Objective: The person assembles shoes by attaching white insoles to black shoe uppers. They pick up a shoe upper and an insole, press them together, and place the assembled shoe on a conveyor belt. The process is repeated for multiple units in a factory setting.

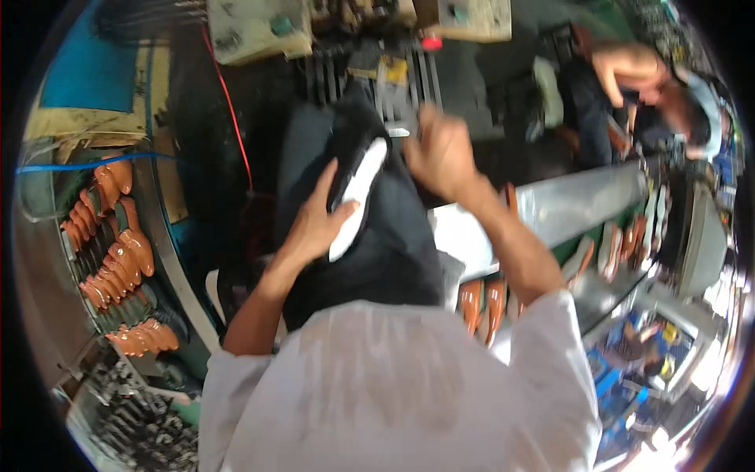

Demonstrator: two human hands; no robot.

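White insole held by left hand, right hand at its top edge

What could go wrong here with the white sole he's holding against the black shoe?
The left hand presses the white sole with fingertips only, so it might slip off line on the black shoe. The right hand works at the shoe's far end, close to the machine, and could possibly catch there. The picture is motion-blurred, so the grip itself is unclear.
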